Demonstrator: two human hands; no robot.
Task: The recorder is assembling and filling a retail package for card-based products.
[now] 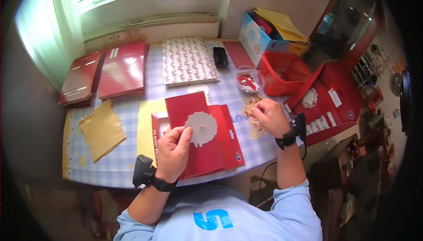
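Note:
My left hand (172, 150) is closed on the edge of a white scalloped paper cut-out (203, 128), thumb on top. A small beige square (201, 127) sits near the cut-out's middle. Beneath it lie a dark red card folder (185, 105) and a brighter red printed card sleeve (227, 128). My right hand (272, 116) is over a pile of small beige pieces (252, 108), thumb and fingers pinched together. Whatever is between those fingertips is too small to make out.
Stacked red folders (123, 71) stand at the back left, beside a patterned white stack (187, 60). A torn brown paper piece (102, 130) lies left. To the right are a clear round tub (247, 80), a red plastic basket (282, 75) and an open red box (326, 95).

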